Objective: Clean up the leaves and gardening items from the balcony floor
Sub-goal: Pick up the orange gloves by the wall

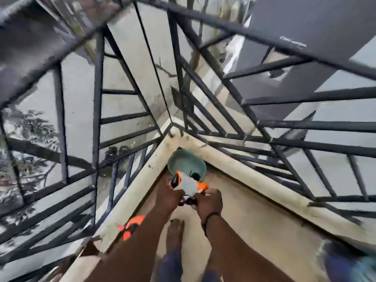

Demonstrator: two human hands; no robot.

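Head view: both hands raised over balcony corner, left hand and right hand with fingers curled round an orange-and-white object, kind unclear through blur. Green pot on balcony floor in corner, against parapet, just beyond object; contents indistinct. Second orange item beside left forearm. Bare foot below hands
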